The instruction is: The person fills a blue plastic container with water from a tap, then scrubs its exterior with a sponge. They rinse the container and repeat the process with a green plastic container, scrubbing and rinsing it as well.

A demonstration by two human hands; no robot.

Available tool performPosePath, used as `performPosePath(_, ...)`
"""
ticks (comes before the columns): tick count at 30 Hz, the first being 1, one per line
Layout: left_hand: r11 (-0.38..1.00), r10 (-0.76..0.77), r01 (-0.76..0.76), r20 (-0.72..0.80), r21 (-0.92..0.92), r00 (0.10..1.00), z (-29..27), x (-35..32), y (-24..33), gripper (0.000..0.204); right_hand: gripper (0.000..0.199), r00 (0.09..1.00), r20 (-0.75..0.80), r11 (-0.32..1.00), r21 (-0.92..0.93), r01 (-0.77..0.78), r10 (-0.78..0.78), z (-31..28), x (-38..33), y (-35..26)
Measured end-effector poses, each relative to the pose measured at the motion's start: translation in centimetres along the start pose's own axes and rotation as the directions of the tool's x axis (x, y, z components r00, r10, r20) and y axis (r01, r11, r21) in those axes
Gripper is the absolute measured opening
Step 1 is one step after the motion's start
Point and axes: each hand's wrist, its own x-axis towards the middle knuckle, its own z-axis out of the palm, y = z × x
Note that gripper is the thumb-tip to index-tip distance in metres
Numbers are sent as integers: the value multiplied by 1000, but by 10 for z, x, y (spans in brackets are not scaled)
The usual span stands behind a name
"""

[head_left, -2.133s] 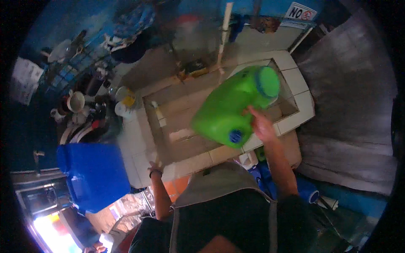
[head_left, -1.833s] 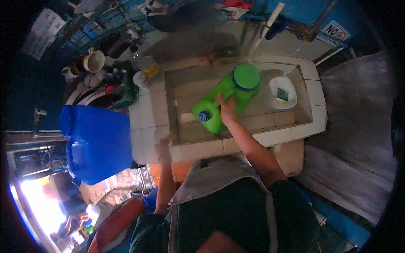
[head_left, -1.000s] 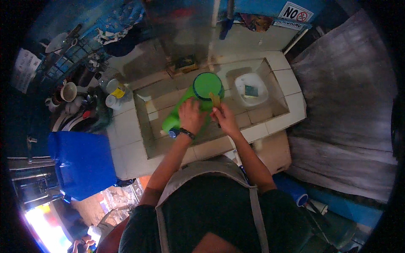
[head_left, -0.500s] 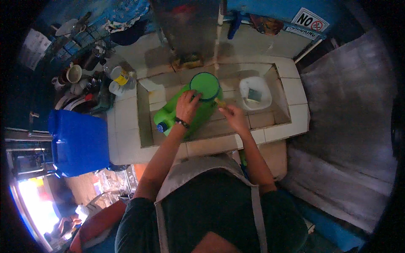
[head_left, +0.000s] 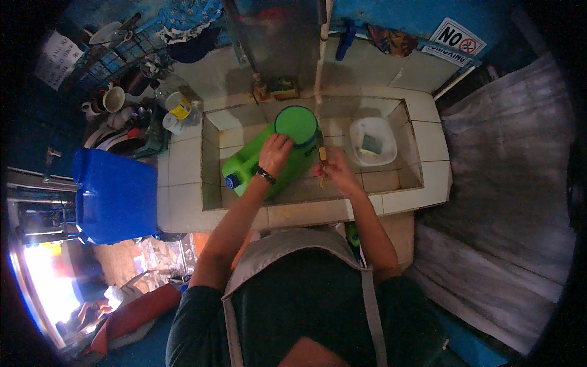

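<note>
A bright green plastic jug (head_left: 251, 160) lies tilted in the tiled sink, its blue screw cap (head_left: 232, 181) toward the near left. Its big round green lid (head_left: 296, 124), ringed in dark blue, faces up. My left hand (head_left: 274, 154) presses on the jug beside that lid, with bent fingers at the lid's near edge. Just right of the jug, my right hand (head_left: 340, 170) is closed round a slim yellow and dark tool (head_left: 323, 155). The tool stands roughly upright along the jug's side; its exact kind is unclear.
A white tub (head_left: 383, 156) with a sponge (head_left: 371, 145) sits in the sink's right part. Left of the sink are a clear bottle (head_left: 178, 104), a dish rack (head_left: 153, 133) and a large blue container (head_left: 116, 199). The tiled rim (head_left: 431, 144) surrounds the basin. A grey curtain (head_left: 495, 177) hangs right.
My right hand has turned, bringing the tool from a slant near the lid to upright beside the jug. My left fingers have drawn closer together on the jug.
</note>
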Motion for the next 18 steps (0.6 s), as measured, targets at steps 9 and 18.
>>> performPosePath(9,999,6,-7,-34,-33,999,2,7,7,13,38,952,-145,610,-791,53,-270,10,2,1)
performPosePath(18,1000,8,-9,-53,-15,999,9,5,9,14,31,913,-86,157,-987,-24,-399,34,-1,-9)
